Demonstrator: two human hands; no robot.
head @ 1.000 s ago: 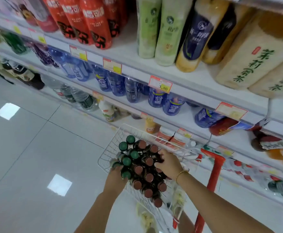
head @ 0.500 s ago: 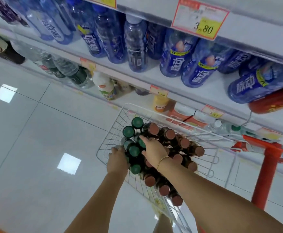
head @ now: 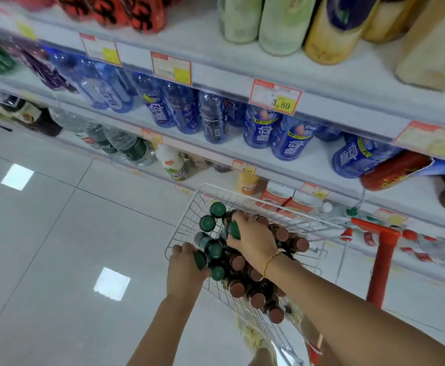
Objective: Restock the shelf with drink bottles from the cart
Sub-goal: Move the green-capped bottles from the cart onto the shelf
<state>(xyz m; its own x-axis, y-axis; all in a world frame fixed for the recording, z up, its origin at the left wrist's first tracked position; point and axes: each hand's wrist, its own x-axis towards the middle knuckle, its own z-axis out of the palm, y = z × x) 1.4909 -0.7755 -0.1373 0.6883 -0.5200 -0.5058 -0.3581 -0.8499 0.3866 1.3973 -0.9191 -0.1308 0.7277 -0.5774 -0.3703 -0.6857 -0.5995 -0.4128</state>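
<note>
I am in a shop aisle, the drinks section of a supermarket. Long white tiered metal shelves [head: 321, 83] carry rows of blue plastic drink bottles [head: 290, 138], with tall pale green bottles [head: 282, 22] on the tier above. Red-bordered paper price tags [head: 274, 97] with yellow patches line the shelf edges; one reads 3.80. A white wire shopping cart [head: 184, 220] with a red handle post [head: 380, 262] stands on glossy pale floor tiles [head: 44, 247].

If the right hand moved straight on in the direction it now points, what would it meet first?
The right hand, gripping a green-capped bottle, would likely meet the next green caps first, then the cart's wire wall; depth is unclear.
</note>
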